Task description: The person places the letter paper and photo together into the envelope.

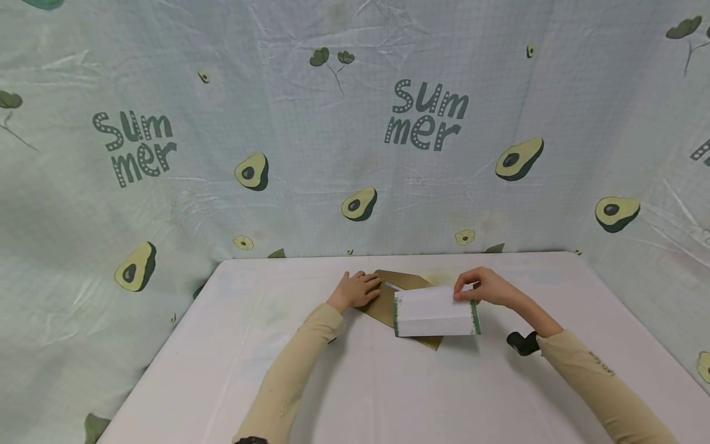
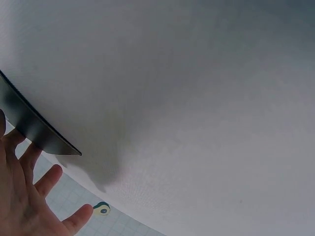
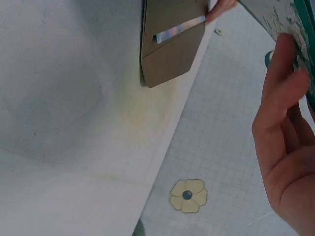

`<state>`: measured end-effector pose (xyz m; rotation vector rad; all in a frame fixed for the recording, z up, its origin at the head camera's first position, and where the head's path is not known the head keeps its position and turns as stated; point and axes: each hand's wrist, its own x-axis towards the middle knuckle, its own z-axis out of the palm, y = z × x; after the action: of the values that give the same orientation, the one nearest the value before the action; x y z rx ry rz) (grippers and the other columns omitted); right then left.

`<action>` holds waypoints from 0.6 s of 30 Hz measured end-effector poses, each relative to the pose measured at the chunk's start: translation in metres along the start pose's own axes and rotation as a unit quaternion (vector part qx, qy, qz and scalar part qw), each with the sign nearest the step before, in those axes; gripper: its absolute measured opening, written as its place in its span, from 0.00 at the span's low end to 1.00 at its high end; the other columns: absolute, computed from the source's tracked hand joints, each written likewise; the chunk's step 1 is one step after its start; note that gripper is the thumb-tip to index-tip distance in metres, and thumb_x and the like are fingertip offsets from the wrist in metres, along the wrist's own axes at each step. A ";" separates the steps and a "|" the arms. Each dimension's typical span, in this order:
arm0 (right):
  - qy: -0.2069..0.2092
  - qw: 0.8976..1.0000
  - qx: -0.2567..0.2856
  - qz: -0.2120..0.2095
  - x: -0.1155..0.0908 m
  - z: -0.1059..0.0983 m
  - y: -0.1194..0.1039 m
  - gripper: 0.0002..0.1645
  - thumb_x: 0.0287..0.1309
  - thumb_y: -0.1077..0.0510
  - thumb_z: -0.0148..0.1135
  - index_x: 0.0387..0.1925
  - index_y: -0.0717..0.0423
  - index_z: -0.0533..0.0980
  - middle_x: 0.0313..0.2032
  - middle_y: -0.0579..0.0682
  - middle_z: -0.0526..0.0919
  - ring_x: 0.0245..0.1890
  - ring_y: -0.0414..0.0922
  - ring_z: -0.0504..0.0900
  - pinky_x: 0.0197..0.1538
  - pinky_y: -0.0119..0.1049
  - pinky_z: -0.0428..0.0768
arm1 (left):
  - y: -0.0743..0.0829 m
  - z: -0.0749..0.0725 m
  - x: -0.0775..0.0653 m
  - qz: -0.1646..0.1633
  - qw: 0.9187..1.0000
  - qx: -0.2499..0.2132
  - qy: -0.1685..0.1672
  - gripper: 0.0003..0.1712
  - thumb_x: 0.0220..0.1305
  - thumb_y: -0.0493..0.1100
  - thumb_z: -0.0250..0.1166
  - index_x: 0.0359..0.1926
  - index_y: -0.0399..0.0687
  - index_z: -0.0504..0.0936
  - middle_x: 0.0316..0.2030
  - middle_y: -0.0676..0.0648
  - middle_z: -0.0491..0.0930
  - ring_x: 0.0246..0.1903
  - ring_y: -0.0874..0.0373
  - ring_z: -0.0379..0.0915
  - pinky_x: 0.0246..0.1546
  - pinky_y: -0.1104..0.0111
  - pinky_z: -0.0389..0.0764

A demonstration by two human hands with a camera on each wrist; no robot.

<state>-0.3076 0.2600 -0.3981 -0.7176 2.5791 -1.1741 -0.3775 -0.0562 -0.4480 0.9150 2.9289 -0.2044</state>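
Observation:
A brown paper envelope (image 1: 383, 305) is tilted slightly above the table, its pointed flap unfolded toward the back. My left hand (image 1: 357, 290) holds its left edge, the thumb on one face and fingers spread on the other in the left wrist view (image 2: 24, 182). A pale bluish strip (image 3: 179, 29) shows at the envelope's opening. My right hand (image 1: 485, 288) pinches the top right part of a white sheet of paper (image 1: 432, 311) with green decorated side borders and crosswise creases. The sheet hangs in front of the envelope and hides part of it.
A white-covered table (image 1: 222, 370) lies under both hands. Behind it hangs a pale curtain (image 1: 310, 123) printed with avocados and lettering. A black wrist device (image 1: 522, 343) sits by the right wrist.

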 end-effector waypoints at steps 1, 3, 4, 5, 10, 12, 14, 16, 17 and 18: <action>-0.011 1.000 0.011 0.008 -0.001 -0.002 0.001 0.13 0.51 0.50 0.62 0.33 0.56 0.78 0.35 0.53 0.79 0.22 0.35 0.72 0.26 0.38 0.76 | 0.000 0.000 0.000 0.000 1.000 -0.002 0.001 0.27 0.68 0.57 0.38 0.65 0.57 0.59 0.65 0.55 0.60 0.63 0.54 0.56 0.60 0.49 0.59; -0.035 0.999 0.029 0.017 -0.002 -0.005 0.004 0.16 0.53 0.51 0.61 0.40 0.57 0.78 0.43 0.58 0.78 0.27 0.37 0.75 0.29 0.40 0.78 | 0.000 0.000 -0.001 -0.001 1.000 -0.007 0.002 0.27 0.68 0.57 0.39 0.65 0.57 0.59 0.65 0.55 0.60 0.63 0.55 0.56 0.60 0.49 0.59; -0.045 0.998 0.036 0.018 -0.003 -0.006 0.005 0.18 0.53 0.51 0.60 0.42 0.57 0.77 0.46 0.59 0.76 0.30 0.37 0.76 0.30 0.40 0.78 | 0.000 0.000 -0.001 0.000 1.000 -0.009 0.001 0.27 0.68 0.57 0.39 0.65 0.57 0.59 0.65 0.55 0.60 0.63 0.55 0.56 0.60 0.49 0.59; -0.053 0.997 0.043 0.018 -0.004 -0.007 0.005 0.19 0.54 0.52 0.59 0.45 0.57 0.77 0.49 0.61 0.75 0.32 0.37 0.76 0.32 0.41 0.79 | 0.000 0.000 -0.001 0.000 1.000 -0.010 0.001 0.27 0.68 0.57 0.39 0.65 0.57 0.59 0.65 0.55 0.60 0.63 0.55 0.56 0.60 0.49 0.59; -0.066 0.997 0.051 0.004 -0.008 -0.009 0.006 0.21 0.55 0.55 0.58 0.51 0.58 0.73 0.54 0.63 0.70 0.34 0.37 0.75 0.33 0.38 0.79 | 0.000 -0.001 -0.001 -0.002 1.000 -0.008 -0.005 0.28 0.68 0.58 0.39 0.66 0.58 0.58 0.65 0.55 0.59 0.64 0.55 0.55 0.61 0.49 0.58; -0.055 0.997 0.050 0.003 -0.010 -0.011 0.006 0.24 0.55 0.55 0.59 0.53 0.59 0.71 0.56 0.64 0.68 0.36 0.36 0.75 0.34 0.37 0.79 | -0.001 -0.002 -0.001 0.000 1.000 -0.007 -0.008 0.29 0.67 0.60 0.40 0.66 0.58 0.58 0.65 0.56 0.59 0.64 0.55 0.55 0.60 0.49 0.58; -0.035 0.998 0.052 0.015 -0.011 -0.012 0.005 0.27 0.53 0.55 0.60 0.55 0.59 0.69 0.56 0.64 0.67 0.39 0.35 0.74 0.35 0.37 0.80 | -0.001 -0.004 -0.002 0.006 1.000 -0.007 -0.013 0.33 0.63 0.64 0.42 0.66 0.57 0.58 0.66 0.55 0.58 0.64 0.54 0.55 0.60 0.48 0.58; -0.016 0.998 0.050 0.025 -0.012 -0.013 0.006 0.30 0.52 0.55 0.61 0.57 0.60 0.67 0.54 0.64 0.67 0.40 0.36 0.74 0.35 0.37 0.80 | -0.002 -0.007 -0.003 0.011 1.000 -0.009 -0.024 0.38 0.58 0.68 0.47 0.66 0.58 0.57 0.66 0.55 0.57 0.64 0.54 0.54 0.60 0.47 0.57; -0.007 0.998 0.051 0.032 -0.012 -0.014 0.007 0.31 0.52 0.55 0.61 0.57 0.60 0.66 0.53 0.64 0.68 0.41 0.37 0.74 0.35 0.37 0.80 | -0.002 -0.009 -0.004 0.013 0.999 -0.009 -0.031 0.42 0.55 0.70 0.49 0.66 0.58 0.56 0.66 0.55 0.56 0.64 0.54 0.53 0.60 0.46 0.57; 0.002 0.998 0.052 0.040 -0.013 -0.015 0.008 0.32 0.52 0.55 0.61 0.58 0.60 0.65 0.52 0.64 0.68 0.41 0.39 0.75 0.35 0.37 0.81 | -0.003 -0.011 -0.004 0.014 0.999 -0.009 -0.040 0.45 0.52 0.71 0.51 0.67 0.58 0.56 0.67 0.55 0.55 0.65 0.54 0.53 0.60 0.46 0.56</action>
<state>-0.3051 0.2803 -0.3942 -0.5861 2.5025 -1.2749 -0.3758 -0.0594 -0.4365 0.9227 2.8386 -0.2086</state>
